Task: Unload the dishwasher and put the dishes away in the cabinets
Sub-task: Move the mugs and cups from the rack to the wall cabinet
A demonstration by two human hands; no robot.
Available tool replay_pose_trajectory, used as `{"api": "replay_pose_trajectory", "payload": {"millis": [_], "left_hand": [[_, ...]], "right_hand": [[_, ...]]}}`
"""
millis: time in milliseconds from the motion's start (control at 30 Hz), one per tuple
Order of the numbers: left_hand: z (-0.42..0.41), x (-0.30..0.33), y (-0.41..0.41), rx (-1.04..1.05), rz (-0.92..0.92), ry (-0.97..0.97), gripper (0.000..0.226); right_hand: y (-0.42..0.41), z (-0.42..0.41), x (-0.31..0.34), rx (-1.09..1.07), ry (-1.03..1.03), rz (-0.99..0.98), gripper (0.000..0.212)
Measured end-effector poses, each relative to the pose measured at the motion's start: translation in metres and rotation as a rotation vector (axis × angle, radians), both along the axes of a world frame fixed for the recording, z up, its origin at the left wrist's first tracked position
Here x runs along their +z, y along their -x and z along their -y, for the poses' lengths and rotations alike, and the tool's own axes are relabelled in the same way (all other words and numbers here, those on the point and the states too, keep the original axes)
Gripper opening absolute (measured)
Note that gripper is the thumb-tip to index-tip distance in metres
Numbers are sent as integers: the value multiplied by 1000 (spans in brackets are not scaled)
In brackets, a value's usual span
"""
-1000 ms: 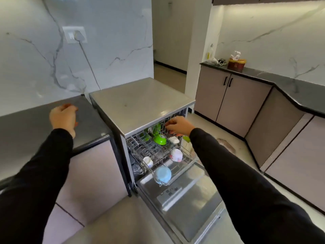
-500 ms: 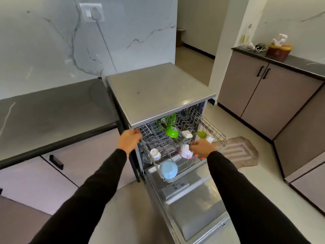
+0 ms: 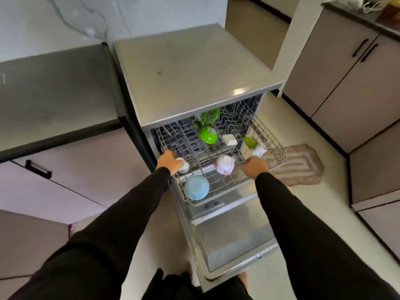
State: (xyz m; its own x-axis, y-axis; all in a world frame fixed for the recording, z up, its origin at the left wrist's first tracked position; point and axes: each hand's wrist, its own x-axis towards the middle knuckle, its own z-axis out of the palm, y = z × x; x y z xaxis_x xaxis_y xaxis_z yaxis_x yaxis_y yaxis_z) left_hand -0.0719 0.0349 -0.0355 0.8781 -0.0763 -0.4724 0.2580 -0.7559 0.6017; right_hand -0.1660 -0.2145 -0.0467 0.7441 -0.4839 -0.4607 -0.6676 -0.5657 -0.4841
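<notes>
Marble walls (image 3: 151, 11) backed a kitchen with pale cabinets (image 3: 346, 83) and a dark counter (image 3: 54, 87) to the left. Between them stood the dishwasher (image 3: 190, 68), its door (image 3: 233, 241) folded down flat and the wire rack (image 3: 268, 144) drawn out over it. Left hand (image 3: 168, 162) rested at the rack's left edge, fingers curled on the wire; a small white cup (image 3: 185, 166) sat just beside it, touching or nearly so; which of the two could not be told. Right hand (image 3: 255, 166) gripped the rack's front right rim, fingers bent over the wire. Rack contents: a light blue bowl (image 3: 197, 188) upside down at the front left corner, a floral white bowl (image 3: 225, 164) between the hands, a green bowl (image 3: 208, 134) further back, a white square dish (image 3: 229, 139) beside it, a small green dish (image 3: 250, 142), and a white patterned cup (image 3: 258, 150) near the right side. A ribbed mat (image 3: 298, 167) lay on the floor to the right of the rack.
</notes>
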Motion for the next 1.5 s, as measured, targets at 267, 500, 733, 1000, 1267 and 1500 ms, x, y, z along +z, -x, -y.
{"api": "replay_pose_trajectory", "payload": {"millis": [267, 500, 733, 1000, 1267, 1500], "left_hand": [[30, -87, -40, -79, 64, -330, 67], [59, -188, -89, -460, 212, -817, 78], [59, -219, -106, -603, 184, -1027, 49], [50, -181, -113, -393, 179, -610, 68], [47, -148, -96, -40, 184, -284, 72], [46, -133, -75, 68, 227, -118, 71]], "right_hand": [[-62, 95, -56, 77, 97, -52, 59], [-100, 182, -126, 242, 403, -148, 49], [-118, 207, -158, 343, 705, 16, 48], [-131, 184, -152, 670, 744, 115, 36], [-137, 176, -163, 1035, 908, -359, 61], [-128, 188, -173, 1050, 1107, -282, 37]]}}
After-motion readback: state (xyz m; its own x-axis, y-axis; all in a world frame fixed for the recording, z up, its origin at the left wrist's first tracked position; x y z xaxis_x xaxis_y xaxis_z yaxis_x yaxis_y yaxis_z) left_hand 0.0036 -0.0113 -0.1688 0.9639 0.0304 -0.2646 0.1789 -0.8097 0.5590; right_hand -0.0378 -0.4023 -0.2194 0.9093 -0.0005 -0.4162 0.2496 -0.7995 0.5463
